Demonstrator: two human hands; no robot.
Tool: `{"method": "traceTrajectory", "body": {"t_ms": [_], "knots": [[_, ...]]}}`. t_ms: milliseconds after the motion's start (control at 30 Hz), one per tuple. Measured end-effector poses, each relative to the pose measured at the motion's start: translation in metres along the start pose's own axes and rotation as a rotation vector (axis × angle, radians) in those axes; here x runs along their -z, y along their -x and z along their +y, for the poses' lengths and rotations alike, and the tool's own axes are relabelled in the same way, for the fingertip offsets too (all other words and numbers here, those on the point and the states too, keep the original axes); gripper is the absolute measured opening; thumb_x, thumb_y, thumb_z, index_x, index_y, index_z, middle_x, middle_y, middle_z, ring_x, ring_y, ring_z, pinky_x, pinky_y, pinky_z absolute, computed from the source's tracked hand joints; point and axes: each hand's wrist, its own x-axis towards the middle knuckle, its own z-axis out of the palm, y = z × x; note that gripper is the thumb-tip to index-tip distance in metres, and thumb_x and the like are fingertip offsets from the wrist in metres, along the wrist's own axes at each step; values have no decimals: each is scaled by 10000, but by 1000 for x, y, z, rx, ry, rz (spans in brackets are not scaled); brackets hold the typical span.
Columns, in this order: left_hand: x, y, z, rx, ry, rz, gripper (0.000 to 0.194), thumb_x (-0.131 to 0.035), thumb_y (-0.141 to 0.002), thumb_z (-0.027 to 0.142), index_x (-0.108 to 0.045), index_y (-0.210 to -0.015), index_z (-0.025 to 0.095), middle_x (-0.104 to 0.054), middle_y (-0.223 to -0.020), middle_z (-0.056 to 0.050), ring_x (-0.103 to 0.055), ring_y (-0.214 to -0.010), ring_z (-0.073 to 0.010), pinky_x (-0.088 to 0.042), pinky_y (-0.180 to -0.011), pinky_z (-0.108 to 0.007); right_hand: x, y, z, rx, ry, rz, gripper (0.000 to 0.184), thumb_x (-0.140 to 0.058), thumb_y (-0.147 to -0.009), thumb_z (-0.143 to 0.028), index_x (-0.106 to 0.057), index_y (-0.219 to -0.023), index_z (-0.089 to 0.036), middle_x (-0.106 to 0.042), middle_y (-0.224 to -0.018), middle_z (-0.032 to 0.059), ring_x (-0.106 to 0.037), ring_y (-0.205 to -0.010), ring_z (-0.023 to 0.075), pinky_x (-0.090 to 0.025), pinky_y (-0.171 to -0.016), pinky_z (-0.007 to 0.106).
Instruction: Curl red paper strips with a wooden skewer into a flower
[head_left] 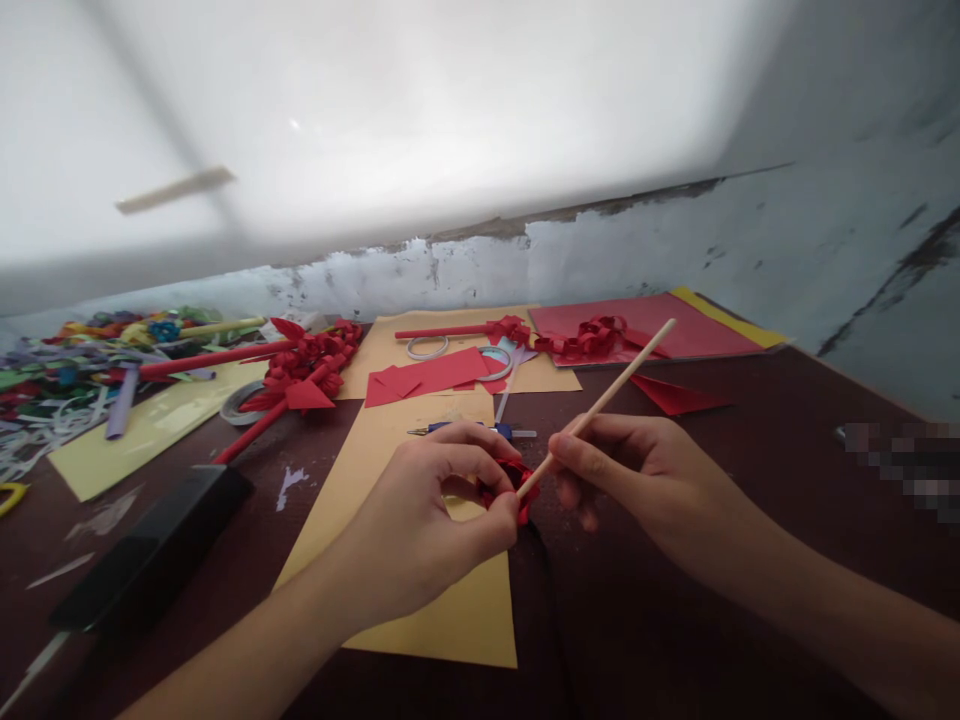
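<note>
Head view: left hand [431, 510] pinches red strip [526, 508], apparently paper, mostly hidden; right hand [637, 460] grips wooden stick [622, 386].

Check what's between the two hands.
Head view: red paper piece at the left hand, plus the lower end of the wooden stick held by the right hand.

The left hand's fingers [480, 452] cover much of the red paper piece [513, 473], so its full shape cannot be made out, nor whether the near tip of the wooden stick [619, 392] touches it, and they also hide the middle of a blue pen-like tool [426, 431]. Both forearms, the paper-strip heap [75, 365] and a yellow loop [10, 497] at left run out of view. Pixelation masks something at far right, and a tan strip [176, 190] on the far wall is blurred.
</note>
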Motion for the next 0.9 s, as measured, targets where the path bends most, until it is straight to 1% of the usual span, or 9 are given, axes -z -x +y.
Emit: {"method": "traceTrajectory", "body": {"t_ms": [267, 433, 567, 700, 900], "knots": [[1, -1, -1, 4, 3, 19, 102, -728, -828, 117, -767, -749, 169, -705, -1074, -73, -710, -979, -190, -628, -765, -243, 0, 0, -2, 17, 21, 15, 349, -728, -961, -493, -738, -770, -201, -696, -682, 1, -612, -576, 118, -500, -584, 233], [2, 0, -2, -13, 8, 14, 112, -760, -788, 79, -762, -742, 181, -693, -1069, -63, -705, -1056, -205, -636, -805, -238, -1, 1, -2, -1, 9, -11, 324, -729, -962, -482, -737, -800, -202, -720, -709, 11, -635, -598, 127, -506, -589, 234], [3, 0, 0, -9, 38, -3, 122, -713, -830, 83, -764, -784, 183, -689, -1102, -59, -707, -1035, -188, -636, -819, -242, -1, 1, -1, 7, 2, -8, 319, -726, -967, -475, -741, -796, -207, -727, -717, 7, -635, -602, 121, -508, -602, 227], [4, 1, 3, 12, 47, -14, 143, -675, -887, 131, -775, -805, 192, -693, -1110, -63, -698, -1066, -199, -629, -820, -247, 0, 1, -1, 25, 14, 25, 292, -743, -959, -461, -762, -805, -214, -723, -724, -5, -631, -613, 109, -503, -609, 209], [4, 1, 0, 15, 63, -12, 102, -707, -876, 145, -768, -805, 186, -678, -1135, -71, -697, -1080, -213, -629, -827, -256, 1, 2, -2, 40, 14, 43, 286, -747, -959, -455, -771, -809, -212, -720, -731, -6, -625, -605, 105, -498, -596, 210]]}}
